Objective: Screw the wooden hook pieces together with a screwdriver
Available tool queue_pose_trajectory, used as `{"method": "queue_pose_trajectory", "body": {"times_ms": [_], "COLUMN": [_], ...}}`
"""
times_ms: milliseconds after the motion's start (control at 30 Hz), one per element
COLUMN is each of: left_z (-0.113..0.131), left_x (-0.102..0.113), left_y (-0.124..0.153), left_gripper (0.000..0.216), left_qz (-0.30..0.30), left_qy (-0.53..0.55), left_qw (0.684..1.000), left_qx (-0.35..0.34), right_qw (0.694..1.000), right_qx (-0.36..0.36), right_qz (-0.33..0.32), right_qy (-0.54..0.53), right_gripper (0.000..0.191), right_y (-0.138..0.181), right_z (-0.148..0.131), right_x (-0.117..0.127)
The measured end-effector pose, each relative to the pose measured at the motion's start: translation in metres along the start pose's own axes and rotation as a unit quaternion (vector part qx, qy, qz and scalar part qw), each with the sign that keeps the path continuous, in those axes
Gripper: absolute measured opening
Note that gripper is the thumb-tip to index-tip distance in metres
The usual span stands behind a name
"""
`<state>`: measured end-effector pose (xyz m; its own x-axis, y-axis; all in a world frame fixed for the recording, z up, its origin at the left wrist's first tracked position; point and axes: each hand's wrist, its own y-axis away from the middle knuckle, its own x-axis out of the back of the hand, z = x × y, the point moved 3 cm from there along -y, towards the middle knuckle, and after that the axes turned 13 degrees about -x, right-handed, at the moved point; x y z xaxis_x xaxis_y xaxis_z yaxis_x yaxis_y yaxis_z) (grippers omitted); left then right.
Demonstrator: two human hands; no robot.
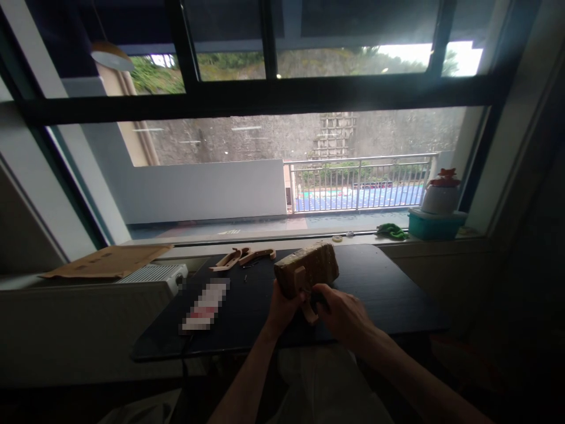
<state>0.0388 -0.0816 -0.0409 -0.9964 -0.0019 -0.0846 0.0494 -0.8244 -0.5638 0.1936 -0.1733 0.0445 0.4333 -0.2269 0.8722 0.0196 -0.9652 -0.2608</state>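
Above the near middle of the black table (388, 294), my left hand (282, 309) grips the lower end of a brown wooden block-like piece (309, 268). A small wooden part (306, 294) hangs from its near side. My right hand (342, 315) is closed just right of that part, holding a small dark thing that I cannot make out against it. Both forearms reach up from the bottom of the view.
Flat curved wooden pieces (242, 257) and a few small dark bits lie at the table's far left. A blurred flat item (205, 306) with a cable lies at left. Cardboard (106, 261) rests on a heater. On the sill stand a teal box (435, 225) and white pot (440, 191).
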Motion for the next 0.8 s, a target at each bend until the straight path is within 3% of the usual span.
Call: {"method": "queue_pose_trajectory", "body": {"times_ms": [133, 533, 800], "left_z": [-0.002, -0.003, -0.005], "left_x": [0.001, 0.0, 0.001], "left_y": [0.0, 0.0, 0.0], "left_gripper": [0.028, 0.028, 0.029], "left_qz": [0.005, 0.004, -0.003], "left_qy": [0.002, -0.003, -0.001], "left_qw": [1.0, 1.0, 1.0], "left_qx": [0.002, -0.013, -0.025], "right_qw": [0.996, 0.999, 1.0], "right_qx": [0.056, -0.031, 0.002], "right_qz": [-0.002, 0.004, 0.0], "right_qy": [0.064, -0.024, 0.008], "right_gripper": [0.027, 0.028, 0.032], "right_y": [-0.001, -0.008, -0.007], "right_z": [-0.007, 0.017, 0.007], "right_x": [0.006, -0.011, 0.006]}}
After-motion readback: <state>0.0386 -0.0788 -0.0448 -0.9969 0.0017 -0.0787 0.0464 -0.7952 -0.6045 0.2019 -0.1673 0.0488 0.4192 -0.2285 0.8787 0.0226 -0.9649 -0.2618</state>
